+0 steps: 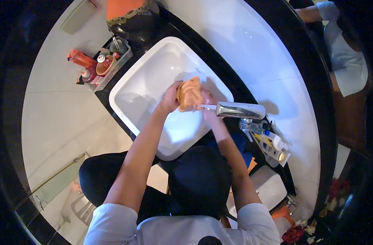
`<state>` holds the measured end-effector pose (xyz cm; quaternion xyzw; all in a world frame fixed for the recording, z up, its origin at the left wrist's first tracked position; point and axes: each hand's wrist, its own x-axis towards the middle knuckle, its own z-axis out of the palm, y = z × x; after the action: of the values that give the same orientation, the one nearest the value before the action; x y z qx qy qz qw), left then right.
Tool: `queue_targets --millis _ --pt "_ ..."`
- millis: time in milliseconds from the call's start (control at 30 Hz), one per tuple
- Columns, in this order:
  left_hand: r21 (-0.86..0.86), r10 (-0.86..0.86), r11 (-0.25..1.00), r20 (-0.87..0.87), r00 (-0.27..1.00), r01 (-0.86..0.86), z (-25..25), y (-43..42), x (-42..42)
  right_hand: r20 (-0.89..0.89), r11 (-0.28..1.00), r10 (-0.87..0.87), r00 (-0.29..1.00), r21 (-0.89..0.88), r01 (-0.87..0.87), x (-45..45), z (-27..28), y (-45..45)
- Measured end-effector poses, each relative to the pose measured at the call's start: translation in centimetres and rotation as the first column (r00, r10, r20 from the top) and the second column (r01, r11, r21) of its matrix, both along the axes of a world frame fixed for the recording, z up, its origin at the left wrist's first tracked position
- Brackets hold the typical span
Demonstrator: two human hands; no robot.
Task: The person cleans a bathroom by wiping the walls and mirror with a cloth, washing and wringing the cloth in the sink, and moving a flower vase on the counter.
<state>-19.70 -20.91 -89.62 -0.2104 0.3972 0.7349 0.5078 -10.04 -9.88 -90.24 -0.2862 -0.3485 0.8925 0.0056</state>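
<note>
An orange cloth [189,94], bunched and folded, is held between my two hands over the white sink basin [127,77]. My left hand [170,98] grips its left side, with the fingers partly behind the fabric. My right hand [210,105] closes on the right side, partly hidden by the water stream and the tap spout. The chrome tap [240,110] reaches in from the right. A thin stream of water runs from its spout beside the cloth and my right hand.
On the dark counter [176,24], a basket [111,71] of bottles stands at upper left, near a black and orange vase [133,18]. Several bottles and tubes [272,141] sit right of the tap. A toilet [268,183] is at lower right.
</note>
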Motion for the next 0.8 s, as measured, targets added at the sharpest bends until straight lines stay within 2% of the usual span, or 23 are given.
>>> queue_targets --millis 33,67,100,133,167,200,233,267,300,333,367,400,433,467,533,567,600,633,667,700,733,767,800 --pt "0.036 -0.038 0.999 0.048 0.998 0.036 -1.1 -0.2 0.5 0.159 0.906 0.04 0.986 0.41 -0.103 0.2 1.8 -1.5" --pt "0.039 -0.033 0.999 0.05 0.998 0.031 -4.5 -0.3 1.7 0.314 0.643 0.013 0.949 0.724 -0.248 0.1 3.0 -2.8" --pt "0.226 0.016 0.973 0.139 0.99 -0.047 -9.4 -0.3 3.3 0.074 0.393 0.067 0.995 0.915 -0.094 0.2 0.8 -4.3" --pt "0.397 0.044 0.908 0.233 0.971 -0.137 -13.1 -0.1 4.3 -0.147 0.129 0.187 0.971 0.984 0.124 0.0 0.2 -5.3" --pt "0.692 0.011 0.706 0.205 0.979 -0.153 -16.5 -0.2 4.8 -0.237 0.052 0.181 0.955 0.971 0.231 0.2 -0.2 -4.8" --pt "0.687 0.018 0.708 0.21 0.977 -0.161 -13.7 -0.5 4.5 -0.322 -0.032 0.176 0.93 0.943 0.333 0.1 0.9 -4.4" --pt "0.375 -0.081 0.924 -0.008 0.997 0.078 -9.1 -0.7 3.8 -0.135 0.024 0.093 0.986 0.991 0.133 -0.1 -1.5 -3.0" --pt "-0.033 -0.255 0.967 -0.17 0.952 0.253 -6.6 -0.8 3.2 0.063 0.091 0.021 0.998 0.994 -0.065 -0.2 -3.5 -1.9" --pt "-0.194 -0.341 0.934 -0.237 0.91 0.3 -9.0 -1.3 2.7 0.037 0.512 -0.075 0.996 0.859 0.006 -0.1 -4.6 -1.4" --pt "-0.192 -0.338 0.935 -0.236 0.911 0.298 -6.8 -1.5 2.1 0.039 0.51 -0.073 0.997 0.86 0.004 0.1 -3.6 -0.6" --pt "-0.213 -0.422 0.896 -0.131 0.897 0.39 -4.5 -1.9 1.3 0.074 0.735 -0.054 0.996 0.678 -0.01 0.5 -2.6 0.2" --pt "-0.221 -0.498 0.848 -0.021 0.867 0.481 -2.8 -2.3 0.8 0.106 0.899 -0.026 0.994 0.438 -0.023 0.7 -1.6 0.5" --pt "-0.192 -0.551 0.807 0.092 0.829 0.558 -5.3 -2.6 0.4 -0.036 0.865 -0.026 0.999 0.501 0.04 0.9 -1.4 0.1" --pt "-0.188 -0.547 0.811 0.095 0.832 0.555 -7.6 -2.8 0.8 -0.031 0.864 -0.021 0.999 0.502 0.034 1.3 -1.3 -1.3" --pt "0.076 -0.456 0.89 0.161 0.875 0.449 -8.7 -2.5 1.8 -0.197 0.778 0.043 0.979 0.622 0.092 2.5 -2.2 -4.0" --pt "0.03 -0.46 0.888 0.042 0.887 0.459 -5.5 -1.9 2.0 -0.195 0.778 0.047 0.98 0.622 0.086 2.3 -2.7 -3.9" --pt "0.271 -0.354 0.912 0.139 0.925 0.308 -11.1 -1.8 3.3 -0.345 0.475 0.255 0.903 0.858 0.193 1.6 -3.3 -3.7" --pt "0.261 -0.197 0.952 0.118 0.973 0.161 -10.8 -0.6 3.9 -0.381 0.126 0.489 0.785 0.921 0.369 1.3 -4.2 -3.7" --pt "0.254 -0.033 0.967 0.093 0.995 0.009 -10.1 0.4 4.2 -0.386 0.131 0.489 0.782 0.919 0.371 1.3 -4.5 -3.4" --pt "0.251 -0.027 0.968 0.088 0.996 0.004 -9.5 0.3 3.8 -0.206 0.171 0.201 0.958 0.97 0.172 1.3 -4.7 -2.5" --pt "0.075 -0.15 0.985 -0.038 0.988 0.152 -8.1 0.3 3.4 0.045 0.268 -0.085 0.995 0.963 -0.021 1.4 -4.9 -1.6" --pt "-0.117 -0.288 0.955 -0.134 0.948 0.274 -6.6 0.3 3.3 0.05 0.268 -0.075 0.996 0.963 -0.028 1.3 -4.4 -0.8" --pt "-0.117 -0.284 0.956 -0.129 0.95 0.269 -5.0 0.3 3.2 0.165 0.797 -0.104 0.981 0.603 -0.017 0.9 -3.3 0.0"
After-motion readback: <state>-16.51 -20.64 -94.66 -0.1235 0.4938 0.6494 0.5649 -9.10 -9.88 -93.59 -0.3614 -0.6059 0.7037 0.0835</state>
